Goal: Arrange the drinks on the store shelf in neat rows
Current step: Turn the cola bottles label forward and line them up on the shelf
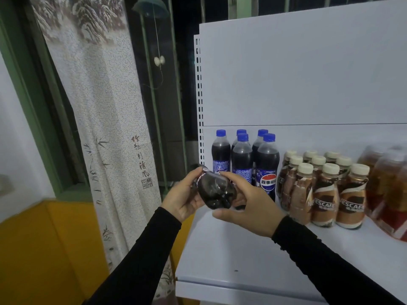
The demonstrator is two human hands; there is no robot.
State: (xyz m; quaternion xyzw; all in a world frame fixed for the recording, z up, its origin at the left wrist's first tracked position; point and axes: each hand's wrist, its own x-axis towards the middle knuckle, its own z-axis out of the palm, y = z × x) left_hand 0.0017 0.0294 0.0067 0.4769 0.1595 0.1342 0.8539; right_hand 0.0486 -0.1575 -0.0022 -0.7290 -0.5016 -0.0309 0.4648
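**A:** Cola bottle (214, 190) sideways in mid-air at centre frame, base toward the camera. Why hold it like that and not upright?

**B:** My guess is it's being turned to get the label facing out. Left hand (185, 199) cups the upper end, fingers curled round it; right hand (246, 201) wraps the base end, fingers on top and thumb underneath. Both are holding it, so neither is free.

**A:** Where does it go?

**B:** Probably with the colas (243, 159) standing at the back left of the shelf (242, 260). They sit two deep, but the left column looks one short, so I'd say that gap just behind the hands.

**A:** And the rest?

**B:** Coffees (326, 192) right of centre, already in tight rows. Tea pack (387, 190) at the right edge is blurry.
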